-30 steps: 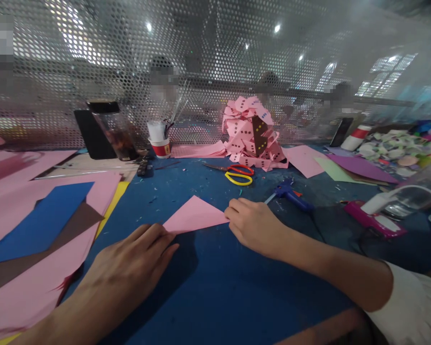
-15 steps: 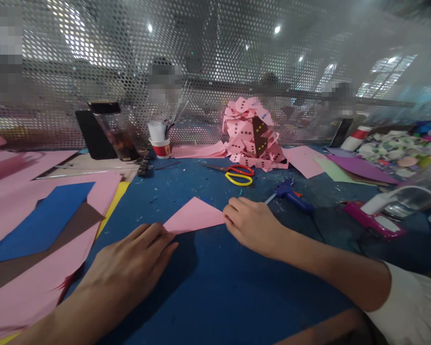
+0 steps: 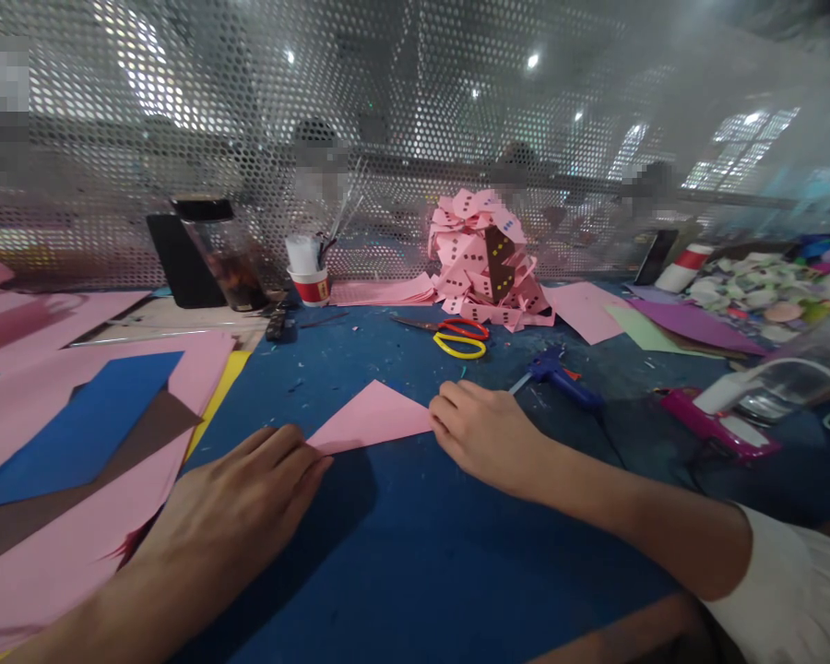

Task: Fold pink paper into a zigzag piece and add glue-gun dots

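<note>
A pink sheet of paper (image 3: 372, 422), folded into a triangle, lies on the blue table between my hands, its peak pointing away from me. My left hand (image 3: 249, 493) is closed, thumb and fingers pinching the triangle's left corner. At the opposite corner my right hand (image 3: 480, 433) has its fingers curled and pressed together on the paper; the fingertips are partly hidden. Beyond the paper lie scissors (image 3: 460, 346) with one red and one yellow handle loop. A blue glue gun (image 3: 560, 376) rests just past my right hand.
Pink paper stacks with a blue sheet (image 3: 87, 429) on top cover the left side. At the back stand a paper cup (image 3: 310, 286), a drink jar (image 3: 228, 258) and a pink paper construction (image 3: 467, 254). A magenta power strip (image 3: 716, 424) with a cable lies right.
My left hand has slid slightly left and now grips closer to the triangle's left corner, its thumb drawn in. My right hand stays in place.
</note>
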`<action>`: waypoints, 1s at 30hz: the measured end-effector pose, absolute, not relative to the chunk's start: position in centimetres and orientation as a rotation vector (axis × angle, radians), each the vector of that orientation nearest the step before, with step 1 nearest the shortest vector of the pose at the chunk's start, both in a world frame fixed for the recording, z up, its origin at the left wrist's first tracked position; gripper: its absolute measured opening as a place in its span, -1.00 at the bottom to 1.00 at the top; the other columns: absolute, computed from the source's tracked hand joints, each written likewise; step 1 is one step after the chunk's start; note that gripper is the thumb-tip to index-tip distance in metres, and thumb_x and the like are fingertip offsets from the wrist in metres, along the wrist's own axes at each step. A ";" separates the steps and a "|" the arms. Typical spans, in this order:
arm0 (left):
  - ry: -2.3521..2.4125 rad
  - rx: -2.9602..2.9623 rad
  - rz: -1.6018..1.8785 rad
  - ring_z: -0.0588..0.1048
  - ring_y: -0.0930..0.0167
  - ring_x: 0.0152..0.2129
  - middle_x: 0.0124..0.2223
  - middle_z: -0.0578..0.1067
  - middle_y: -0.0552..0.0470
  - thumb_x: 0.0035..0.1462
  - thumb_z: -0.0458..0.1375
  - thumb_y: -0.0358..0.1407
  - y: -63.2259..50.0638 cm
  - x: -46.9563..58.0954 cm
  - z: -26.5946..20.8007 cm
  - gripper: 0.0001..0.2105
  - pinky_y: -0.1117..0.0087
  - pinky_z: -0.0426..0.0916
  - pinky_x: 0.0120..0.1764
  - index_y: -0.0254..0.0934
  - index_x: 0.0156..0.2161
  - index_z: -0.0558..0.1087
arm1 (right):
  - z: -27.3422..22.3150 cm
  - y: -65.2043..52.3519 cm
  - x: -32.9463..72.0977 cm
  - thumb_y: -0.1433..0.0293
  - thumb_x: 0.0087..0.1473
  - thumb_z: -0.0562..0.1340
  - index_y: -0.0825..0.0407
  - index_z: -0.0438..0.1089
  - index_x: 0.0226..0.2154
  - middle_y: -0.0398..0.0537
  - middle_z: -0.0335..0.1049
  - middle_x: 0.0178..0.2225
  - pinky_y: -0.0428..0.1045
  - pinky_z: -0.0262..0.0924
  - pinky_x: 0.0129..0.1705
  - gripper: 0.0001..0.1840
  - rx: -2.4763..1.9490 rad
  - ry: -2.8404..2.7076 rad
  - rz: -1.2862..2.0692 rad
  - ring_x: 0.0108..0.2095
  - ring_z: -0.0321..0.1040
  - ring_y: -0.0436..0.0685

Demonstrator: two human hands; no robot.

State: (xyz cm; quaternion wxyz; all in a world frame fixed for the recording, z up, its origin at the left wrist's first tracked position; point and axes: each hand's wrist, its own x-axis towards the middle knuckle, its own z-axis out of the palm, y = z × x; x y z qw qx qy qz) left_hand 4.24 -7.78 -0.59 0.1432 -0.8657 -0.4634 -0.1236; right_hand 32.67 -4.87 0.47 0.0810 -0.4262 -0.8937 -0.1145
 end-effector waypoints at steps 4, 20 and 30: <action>-1.465 -2.505 -0.346 0.49 0.28 -0.41 -0.39 0.48 -0.02 0.29 -0.10 -0.20 -7.6 4.2 0.0 -0.64 0.27 0.30 -0.40 -0.18 -0.40 0.50 | 0.4 -4.8 32.5 0.39 0.28 0.06 0.05 0.32 -0.29 -0.02 0.36 -0.26 0.00 0.03 -0.35 -0.83 -1.311 -2.623 -0.301 -0.26 0.25 0.12; -1.995 -2.693 -0.523 0.47 0.35 -0.41 -0.30 0.51 0.06 0.21 0.03 -0.12 -5.7 3.6 0.4 -0.80 0.40 0.30 -0.37 -0.15 -0.30 0.42 | 0.7 -2.6 33.9 0.50 0.10 0.14 -0.01 0.34 -0.32 -0.15 0.39 -0.27 -0.09 0.07 -0.34 -0.89 -1.418 -2.449 0.446 -0.31 0.30 -0.01; -2.079 -2.705 -0.577 0.50 0.33 -0.40 -0.36 0.55 0.10 0.13 0.10 -0.20 -5.0 2.9 0.5 -0.85 0.36 0.33 -0.34 -0.16 -0.30 0.49 | 1.5 -2.7 34.3 0.56 0.08 0.11 -0.01 0.37 -0.27 -0.12 0.41 -0.24 -0.10 0.06 -0.35 -0.79 -1.434 -2.489 0.462 -0.31 0.31 -0.01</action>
